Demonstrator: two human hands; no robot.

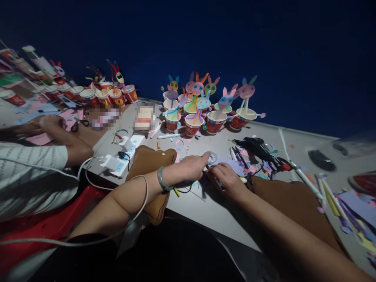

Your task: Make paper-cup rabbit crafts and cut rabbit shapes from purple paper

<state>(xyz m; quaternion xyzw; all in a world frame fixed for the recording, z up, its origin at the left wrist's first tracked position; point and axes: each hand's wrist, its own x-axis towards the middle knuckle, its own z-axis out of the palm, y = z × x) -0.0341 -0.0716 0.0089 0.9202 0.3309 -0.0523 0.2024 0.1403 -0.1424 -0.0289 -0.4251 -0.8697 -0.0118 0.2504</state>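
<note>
My left hand point(192, 167), with a jade-coloured bangle on its wrist, is closed at the near edge of a small clear ring point(212, 158) that looks like a roll of tape. The thumb side touches the ring. Just to the right, my right hand point(226, 179) has its fingers curled down close to the left fingertips. What lies under those fingers is hidden. Beyond my right hand is a sheet of lilac paper point(235, 167). Paper cups with rabbit-faced figures, such as this red cup point(216, 124), stand behind my hands.
A brown cushion point(151, 162) lies under my left forearm, beside a white power strip point(129, 154) with plugs and cables. Black glue-gun-like tool point(255, 149), pens and paper scraps lie right. At left, a co-worker's hands point(48, 125) are near scissors point(80, 124).
</note>
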